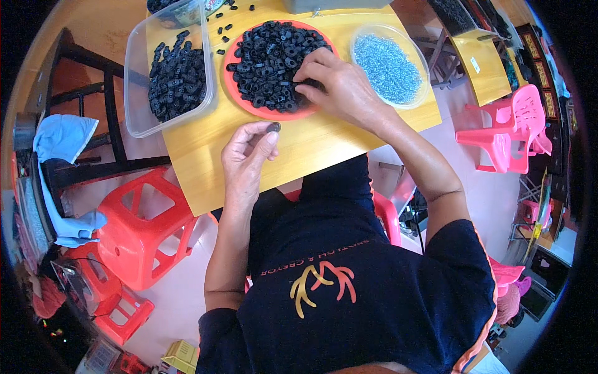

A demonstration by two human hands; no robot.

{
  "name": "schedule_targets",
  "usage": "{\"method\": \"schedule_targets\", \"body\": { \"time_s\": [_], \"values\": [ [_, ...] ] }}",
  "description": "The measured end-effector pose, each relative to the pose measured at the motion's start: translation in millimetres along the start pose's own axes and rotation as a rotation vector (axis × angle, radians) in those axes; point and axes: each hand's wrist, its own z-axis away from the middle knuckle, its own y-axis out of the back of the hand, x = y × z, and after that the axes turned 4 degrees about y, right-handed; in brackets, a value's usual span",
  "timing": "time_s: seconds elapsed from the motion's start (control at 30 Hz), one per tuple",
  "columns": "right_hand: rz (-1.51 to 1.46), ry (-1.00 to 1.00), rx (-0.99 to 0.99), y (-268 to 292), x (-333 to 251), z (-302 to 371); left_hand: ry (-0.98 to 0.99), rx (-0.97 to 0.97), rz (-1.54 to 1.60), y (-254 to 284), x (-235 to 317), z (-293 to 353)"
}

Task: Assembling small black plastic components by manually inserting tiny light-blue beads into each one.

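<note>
Between the thumb and fingertips of my left hand (248, 153) is a small round black part (273, 127), held just off the near side of a red plate (233, 93). My right hand (336, 84) reaches over the plate's right side. Its fingertips touch a heap of small black plastic parts (274, 62), with thumb and forefinger near each other; whether a piece is between them I cannot make out. To the plate's left, a clear plastic box (134, 106) holds more black parts (179, 81). A round clear tub (425, 87) of small light-blue pieces (387, 68) stands to the right.
The yellow table (199, 171) carries all of these, with several loose black parts (225, 38) behind the plate. A grey bin (336, 5) sits at the back. Red stools (143, 230) stand at left, a pink chair (514, 131) at right.
</note>
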Motion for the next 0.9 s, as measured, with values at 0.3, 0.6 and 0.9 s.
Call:
{"method": "schedule_targets", "body": {
  "time_s": [0.3, 0.6, 0.9],
  "values": [
    [-1.124, -0.551, -0.132, 23.8, -13.4, 3.4, -0.006, -0.058, 0.067, -13.9, 12.2, -7.8],
    [-1.287, -0.430, 0.019, 21.0, -28.3, 16.0, -0.049, -0.112, 0.168, -28.3, 22.7, -10.8],
    [-1.620, -0.538, 0.062, 21.7, -32.8, 19.2, -0.054, -0.117, 0.144, -33.5, 25.4, -12.6]
  ]
}}
